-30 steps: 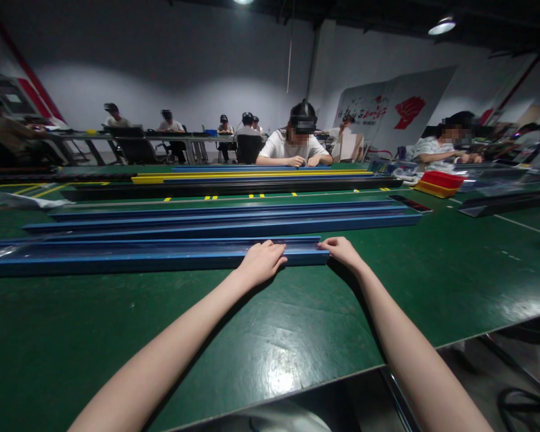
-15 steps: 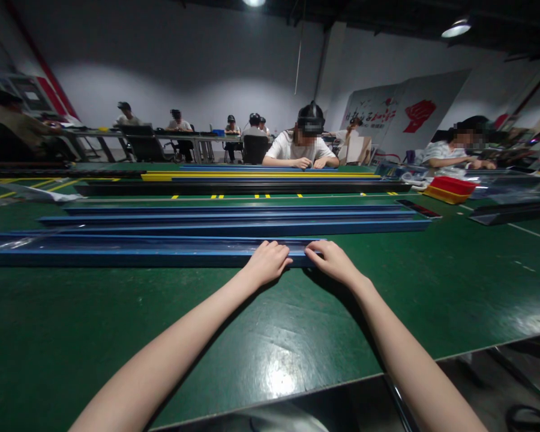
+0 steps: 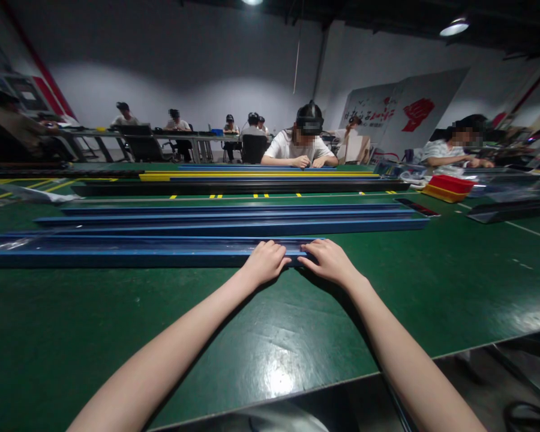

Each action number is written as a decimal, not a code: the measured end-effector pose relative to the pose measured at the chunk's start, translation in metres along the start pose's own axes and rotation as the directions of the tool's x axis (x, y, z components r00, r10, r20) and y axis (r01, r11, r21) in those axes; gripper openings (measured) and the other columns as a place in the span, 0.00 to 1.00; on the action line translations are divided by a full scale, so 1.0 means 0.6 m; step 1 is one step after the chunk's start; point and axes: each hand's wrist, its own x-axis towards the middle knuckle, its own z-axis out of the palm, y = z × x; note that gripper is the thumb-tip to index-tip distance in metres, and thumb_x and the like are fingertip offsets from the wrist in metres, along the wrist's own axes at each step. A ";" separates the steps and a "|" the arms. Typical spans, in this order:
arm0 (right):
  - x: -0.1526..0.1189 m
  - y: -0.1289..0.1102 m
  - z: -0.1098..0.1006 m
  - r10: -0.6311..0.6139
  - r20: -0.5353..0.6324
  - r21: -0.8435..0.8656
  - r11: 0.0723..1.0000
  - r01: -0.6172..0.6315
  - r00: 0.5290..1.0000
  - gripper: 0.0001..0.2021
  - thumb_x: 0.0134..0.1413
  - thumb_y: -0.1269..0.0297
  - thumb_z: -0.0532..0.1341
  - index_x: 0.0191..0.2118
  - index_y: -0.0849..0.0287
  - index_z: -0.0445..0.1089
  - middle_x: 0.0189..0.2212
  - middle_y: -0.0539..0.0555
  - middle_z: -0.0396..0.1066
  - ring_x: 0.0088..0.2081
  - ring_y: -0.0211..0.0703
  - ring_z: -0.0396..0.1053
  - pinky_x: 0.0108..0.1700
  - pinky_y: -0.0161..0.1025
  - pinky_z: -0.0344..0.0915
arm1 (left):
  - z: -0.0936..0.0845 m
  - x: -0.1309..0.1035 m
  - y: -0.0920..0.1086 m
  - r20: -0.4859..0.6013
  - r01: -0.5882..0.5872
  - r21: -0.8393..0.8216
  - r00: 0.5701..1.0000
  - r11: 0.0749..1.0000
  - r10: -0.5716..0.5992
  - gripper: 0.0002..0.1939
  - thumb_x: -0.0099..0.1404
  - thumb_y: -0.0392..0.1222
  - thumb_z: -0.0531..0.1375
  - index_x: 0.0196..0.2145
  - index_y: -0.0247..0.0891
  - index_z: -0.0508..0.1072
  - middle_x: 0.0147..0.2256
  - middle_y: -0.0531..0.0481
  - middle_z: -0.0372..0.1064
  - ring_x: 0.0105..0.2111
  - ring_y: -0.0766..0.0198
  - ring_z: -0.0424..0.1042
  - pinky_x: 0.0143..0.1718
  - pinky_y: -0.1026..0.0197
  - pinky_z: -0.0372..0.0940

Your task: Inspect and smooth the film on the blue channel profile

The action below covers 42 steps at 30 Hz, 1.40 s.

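Observation:
A long blue channel strip with clear plastic film in its trough lies crosswise on the green table. My left hand grips it near its right end, fingers curled over the front wall and into the trough, thumb low on the front face. Just to the right, my right hand grips the end of the same strip. Its fingertips reach into the trough and its thumb presses on the front face. A small gap separates the two hands. What the fingertips touch inside the trough is partly hidden.
More blue strips lie parallel behind. Farther back are a black strip and a yellow strip. At the right are a phone, a red tray and a dark strip. A co-worker sits opposite.
My right hand has shifted slightly left; its thumb has dropped from the top edge to the strip's front face. My left hand stays in place on the strip.

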 end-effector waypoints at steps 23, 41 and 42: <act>0.006 -0.015 0.007 -0.057 -0.016 0.007 0.998 0.057 0.998 0.16 0.58 0.55 0.49 0.40 0.60 0.68 0.38 0.59 0.71 0.41 0.44 0.65 0.41 0.37 0.55 | 0.003 -0.003 0.002 -0.060 0.065 -0.048 0.996 0.997 -0.067 0.14 0.64 0.46 0.51 0.31 0.32 0.69 0.33 0.39 0.69 0.38 0.54 0.66 0.40 0.55 0.61; -0.001 -0.001 0.004 0.008 -0.041 0.065 0.998 -0.006 0.999 0.12 0.55 0.55 0.53 0.34 0.58 0.64 0.34 0.54 0.68 0.36 0.41 0.64 0.33 0.34 0.52 | -0.046 -0.002 -0.068 0.238 0.041 -0.213 0.971 0.976 0.011 0.06 0.56 0.42 0.58 0.31 0.39 0.71 0.32 0.51 0.71 0.33 0.62 0.69 0.31 0.65 0.59; -0.001 -0.001 0.003 0.014 -0.040 0.065 0.998 -0.012 0.999 0.12 0.55 0.54 0.53 0.34 0.58 0.64 0.34 0.54 0.68 0.36 0.41 0.64 0.33 0.34 0.52 | -0.047 -0.002 -0.073 0.246 0.054 -0.221 0.969 0.974 0.002 0.06 0.56 0.43 0.59 0.31 0.40 0.71 0.32 0.51 0.71 0.32 0.63 0.69 0.29 0.66 0.58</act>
